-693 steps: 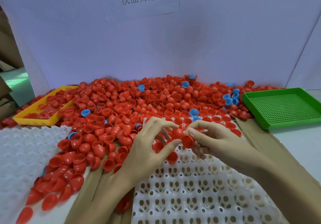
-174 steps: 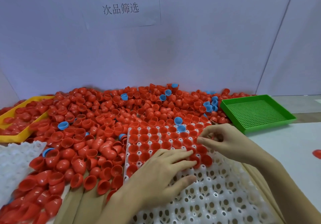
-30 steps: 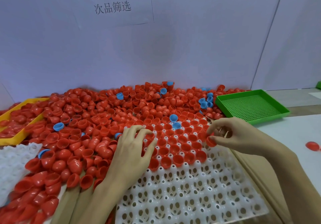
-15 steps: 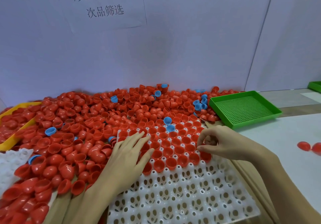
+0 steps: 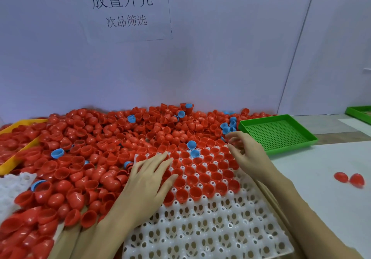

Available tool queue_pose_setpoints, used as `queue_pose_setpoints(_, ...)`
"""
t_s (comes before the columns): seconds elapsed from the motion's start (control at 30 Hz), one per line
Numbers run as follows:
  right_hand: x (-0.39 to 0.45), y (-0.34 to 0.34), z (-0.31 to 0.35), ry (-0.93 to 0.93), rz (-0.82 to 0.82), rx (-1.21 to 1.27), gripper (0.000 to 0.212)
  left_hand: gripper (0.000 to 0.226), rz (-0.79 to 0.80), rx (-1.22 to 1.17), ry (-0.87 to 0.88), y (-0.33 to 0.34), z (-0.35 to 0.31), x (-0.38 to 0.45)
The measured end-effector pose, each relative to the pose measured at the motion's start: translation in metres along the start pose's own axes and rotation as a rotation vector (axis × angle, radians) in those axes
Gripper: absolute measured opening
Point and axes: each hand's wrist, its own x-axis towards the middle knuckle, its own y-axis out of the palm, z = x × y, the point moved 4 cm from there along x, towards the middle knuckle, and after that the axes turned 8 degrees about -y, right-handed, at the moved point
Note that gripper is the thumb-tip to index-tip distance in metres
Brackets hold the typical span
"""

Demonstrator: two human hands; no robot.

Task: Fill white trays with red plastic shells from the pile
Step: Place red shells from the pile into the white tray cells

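Note:
A white tray [image 5: 200, 228] with round cells lies in front of me. Its far rows hold red shells [image 5: 202, 178], open side up; the near rows are bare. A big pile of red shells [image 5: 100, 148] spreads behind and left of it. My left hand [image 5: 148, 178] lies flat, fingers straight, on the tray's left part over seated shells. My right hand [image 5: 249, 154] hovers at the tray's far right corner, fingers spread and loosely curled at the pile's edge, and I see nothing held in it.
Blue shells [image 5: 191, 144] are mixed in the pile, one [image 5: 194, 153] in a tray cell. A green mesh tray [image 5: 277, 134] stands at the right, a yellow tray [image 5: 12, 162] at the left, another white tray [image 5: 12, 186] near left. Two red shells [image 5: 349, 178] lie on the table, right.
My right hand let go of the shell at the tray's right edge and moved up to the pile. My left hand flattened on the tray's left part.

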Motion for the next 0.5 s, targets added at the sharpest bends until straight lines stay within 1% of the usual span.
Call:
queue_pose_setpoints(0.07, 0.011, 0.010, -0.006, -0.006, 0.015, -0.085, 0.047, 0.063, -0.036, -0.060, 0.022, -0.005, -0.005, 0.000)
queue_pose_setpoints(0.1, 0.018, 0.017, -0.008, -0.023, 0.047, -0.132, 0.052, 0.060, -0.058, -0.089, 0.030, -0.008, -0.007, 0.000)
queue_pose_setpoints(0.2, 0.042, 0.031, -0.018, -0.025, 0.188, -0.231, 0.059, 0.054, -0.108, -0.147, 0.067, -0.013, -0.009, -0.001)
queue_pose_setpoints(0.33, 0.074, 0.031, -0.033, 0.005, 0.290, -0.315, 0.072, 0.046, -0.110, -0.174, 0.108, -0.017, -0.008, -0.003)
queue_pose_setpoints(0.37, 0.079, 0.030, -0.036, -0.015, 0.337, -0.346, 0.070, 0.045, -0.109, -0.167, 0.112, -0.017, -0.007, -0.003)
queue_pose_setpoints(0.43, 0.086, 0.030, -0.042, -0.072, 0.405, -0.407, 0.059, 0.046, -0.106, -0.154, 0.114, -0.017, -0.005, -0.002)
queue_pose_setpoints(0.5, 0.088, 0.027, -0.046, -0.067, 0.359, -0.451, 0.046, 0.047, -0.115, -0.145, 0.127, -0.018, -0.005, -0.002)
